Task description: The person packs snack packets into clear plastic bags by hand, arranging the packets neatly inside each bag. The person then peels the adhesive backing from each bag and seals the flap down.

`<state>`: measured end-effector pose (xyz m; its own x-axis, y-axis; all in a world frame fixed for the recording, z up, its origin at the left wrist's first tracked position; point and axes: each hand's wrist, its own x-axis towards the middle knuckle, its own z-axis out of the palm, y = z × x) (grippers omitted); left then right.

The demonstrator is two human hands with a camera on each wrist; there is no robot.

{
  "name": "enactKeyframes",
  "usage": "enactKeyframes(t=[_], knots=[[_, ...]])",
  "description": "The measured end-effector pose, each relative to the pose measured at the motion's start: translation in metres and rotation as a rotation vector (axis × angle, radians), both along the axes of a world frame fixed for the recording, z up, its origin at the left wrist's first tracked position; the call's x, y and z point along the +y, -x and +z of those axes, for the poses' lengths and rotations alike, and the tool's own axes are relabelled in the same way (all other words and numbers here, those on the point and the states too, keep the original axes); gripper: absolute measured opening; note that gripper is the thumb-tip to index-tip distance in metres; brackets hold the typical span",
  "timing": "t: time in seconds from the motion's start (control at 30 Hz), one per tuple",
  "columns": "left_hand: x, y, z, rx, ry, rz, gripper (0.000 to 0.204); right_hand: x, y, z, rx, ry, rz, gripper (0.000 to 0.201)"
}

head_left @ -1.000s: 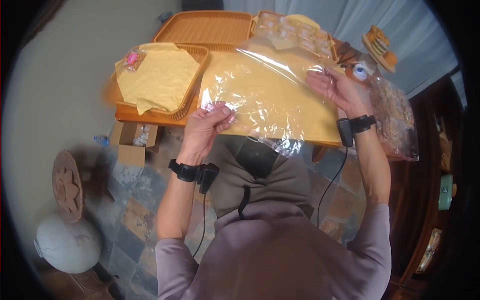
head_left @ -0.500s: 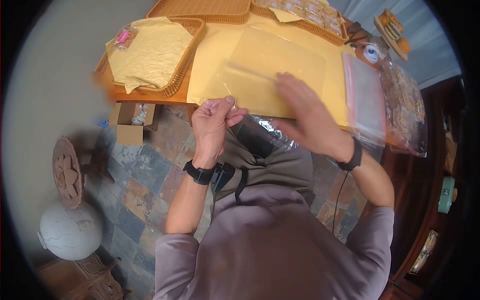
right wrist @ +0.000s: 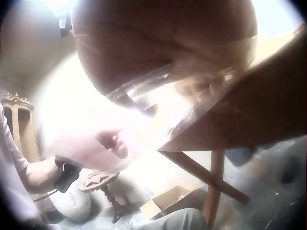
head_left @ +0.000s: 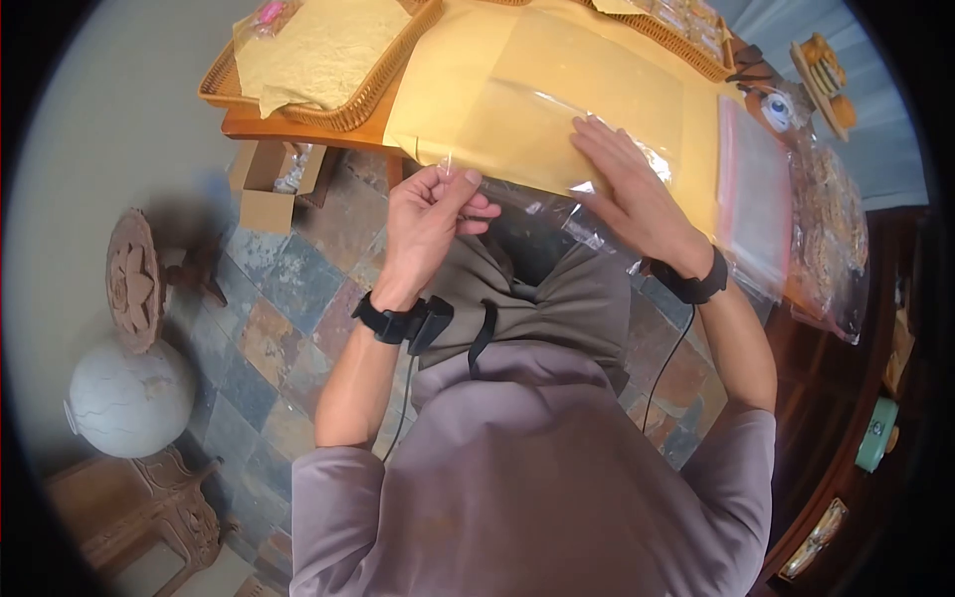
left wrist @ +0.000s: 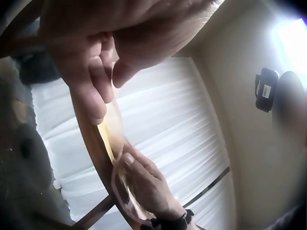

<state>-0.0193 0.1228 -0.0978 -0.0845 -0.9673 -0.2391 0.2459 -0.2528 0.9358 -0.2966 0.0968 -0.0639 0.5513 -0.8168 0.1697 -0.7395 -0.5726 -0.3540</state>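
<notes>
A large clear plastic bag [head_left: 537, 139] lies spread over the yellow cloth [head_left: 448, 60], its near edge hanging past the table's front. My left hand [head_left: 433, 214] pinches the bag's near left corner between thumb and curled fingers. On the right part of the bag rests my right hand [head_left: 637, 194], palm down, its fingers straight and thumb spread. From the left wrist view, the left fingers [left wrist: 98, 86] sit close to the table edge, with the right hand [left wrist: 146, 184] beyond them. Shiny creases show beside the right palm.
At the left stands a cloth-lined wicker basket [head_left: 373, 95] with a pink-labelled packet [head_left: 271, 14]. A second basket [head_left: 681, 52] at the back right holds packaged goods. Right of the cloth lie flat pink-edged bags [head_left: 748, 189] and a filled clear bag [head_left: 831, 224]. Below sits a cardboard box [head_left: 267, 211].
The bag, held up between both hands before, has come down onto the cloth. My right hand let go of its edge and now lies flat on it. The left hand kept its pinch.
</notes>
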Motion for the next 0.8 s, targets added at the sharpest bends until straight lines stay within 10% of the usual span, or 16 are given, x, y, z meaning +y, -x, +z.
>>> enactKeyframes(t=[0.37,0.6,0.8], knots=[[0.097,-0.117,-0.143,-0.265,-0.4,0.257,0.015,-0.002,0.0,-0.004,-0.058,-0.023,-0.029,0.053],[0.274,-0.102,-0.262,-0.346,-0.654,-0.117,0.024,-0.006,-0.002,0.005,0.012,-0.152,-0.057,0.061],[0.328,-0.067,-0.281,-0.168,-0.81,-0.195,0.027,-0.008,0.004,-0.009,0.057,-0.12,-0.041,0.072]])
